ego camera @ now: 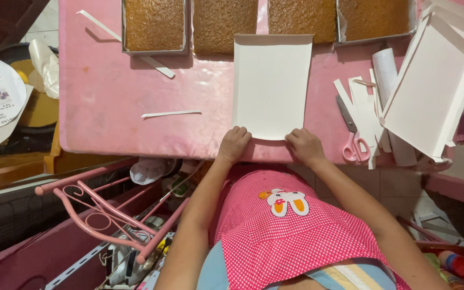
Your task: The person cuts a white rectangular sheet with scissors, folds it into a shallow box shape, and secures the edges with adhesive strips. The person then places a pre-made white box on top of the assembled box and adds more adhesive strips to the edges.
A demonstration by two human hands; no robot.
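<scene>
A white card sheet with folded-up edges (270,86) lies on the pink table (108,102) in front of me. My left hand (234,144) pinches its near left corner with fingers curled. Gripping the near right corner is my right hand (304,145). Both hands sit at the table's front edge.
Several brown sheet cakes (154,24) in trays line the far edge. Pink-handled scissors (354,140) and white paper strips (366,107) lie to the right, beside a stack of folded white box pieces (430,91). A loose strip (170,114) lies left. A pink metal rack (108,215) stands below left.
</scene>
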